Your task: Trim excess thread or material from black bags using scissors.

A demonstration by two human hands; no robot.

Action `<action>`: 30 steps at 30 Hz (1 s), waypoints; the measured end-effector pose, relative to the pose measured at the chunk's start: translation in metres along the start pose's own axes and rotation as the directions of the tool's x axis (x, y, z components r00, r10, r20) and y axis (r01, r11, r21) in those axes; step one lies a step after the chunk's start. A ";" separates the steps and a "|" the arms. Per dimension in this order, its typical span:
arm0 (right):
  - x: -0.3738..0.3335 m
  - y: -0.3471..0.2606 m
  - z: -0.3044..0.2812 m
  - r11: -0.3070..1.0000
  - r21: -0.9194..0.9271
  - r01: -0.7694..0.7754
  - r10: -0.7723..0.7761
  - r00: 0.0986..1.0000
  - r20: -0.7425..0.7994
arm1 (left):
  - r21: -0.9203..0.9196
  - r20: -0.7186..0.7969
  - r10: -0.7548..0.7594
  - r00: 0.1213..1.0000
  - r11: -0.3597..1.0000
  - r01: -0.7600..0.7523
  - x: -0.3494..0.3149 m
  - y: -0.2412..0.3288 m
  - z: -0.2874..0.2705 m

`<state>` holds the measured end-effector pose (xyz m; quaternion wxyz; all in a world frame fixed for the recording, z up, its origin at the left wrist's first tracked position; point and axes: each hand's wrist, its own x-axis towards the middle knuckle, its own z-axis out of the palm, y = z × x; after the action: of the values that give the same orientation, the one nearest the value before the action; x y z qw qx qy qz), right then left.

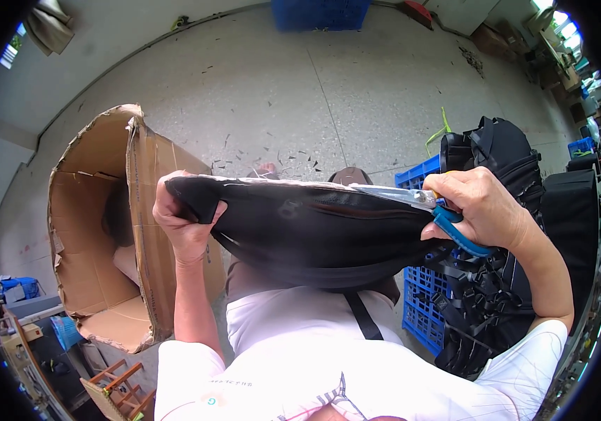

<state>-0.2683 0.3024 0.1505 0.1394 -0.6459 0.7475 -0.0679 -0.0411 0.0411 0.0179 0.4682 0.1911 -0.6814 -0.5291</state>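
Note:
A black fabric bag (314, 238) is stretched across my lap, with a pale edge running along its top. My left hand (187, 217) grips the bag's left end, fingers wrapped round the dark corner. In my right hand (479, 207) is a pair of scissors (458, 231) with blue handles, held at the bag's right end. The blades lie along the pale top edge and point left. A black strap (363, 316) hangs from the bag's lower side over my white shirt.
At my left a large open cardboard box (153, 231) holds something dark. To my right, black bags with straps and buckles (504, 154) are piled on a blue plastic crate (423, 309). Dark scraps (314, 161) litter the floor ahead. A blue bin (321, 14) stands at the far side.

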 end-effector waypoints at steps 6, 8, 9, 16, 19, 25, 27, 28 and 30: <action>0.008 -0.011 -0.010 1.000 0.024 -0.005 0.004 0.998 0.063 | 0.000 -0.004 0.026 1.000 1.000 -0.026 -0.002 0.008 0.000; 0.012 -0.011 -0.011 0.998 0.028 0.061 -0.062 0.997 0.050 | 0.034 0.006 0.045 0.999 0.998 -0.045 -0.003 0.008 -0.003; 0.014 -0.013 -0.011 0.998 0.029 0.060 -0.062 0.997 0.050 | 0.035 0.007 0.045 0.999 0.998 -0.045 -0.003 0.008 -0.004; 0.019 -0.015 -0.006 0.996 0.085 0.037 -0.044 0.995 0.085 | 0.043 -0.044 0.026 0.999 0.999 -0.024 -0.007 0.008 -0.005; 0.019 -0.017 -0.003 0.997 0.060 0.042 -0.045 0.997 0.058 | 0.061 -0.038 0.024 0.999 0.998 -0.022 -0.008 0.008 -0.007; 0.021 -0.019 -0.006 0.996 0.013 0.085 -0.086 0.996 0.010 | 0.080 -0.037 0.006 0.999 0.997 -0.003 -0.008 0.011 -0.008; 0.024 -0.022 -0.006 0.998 0.046 0.054 -0.055 0.998 0.031 | 0.066 -0.027 -0.001 1.000 0.998 0.002 -0.008 0.011 -0.005; 0.027 -0.023 -0.003 0.995 0.009 0.103 -0.103 0.994 -0.032 | 0.064 -0.029 0.000 1.000 0.998 0.002 -0.008 0.013 -0.002; 0.030 -0.025 -0.001 0.988 -0.029 0.153 -0.155 0.983 -0.095 | 0.067 -0.031 0.002 1.000 0.998 0.000 -0.008 0.015 -0.001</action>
<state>-0.2483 0.2688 0.1547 0.0905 -0.6990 0.7020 -0.1018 -0.0323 0.0523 0.0281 0.4722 0.2145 -0.6916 -0.5027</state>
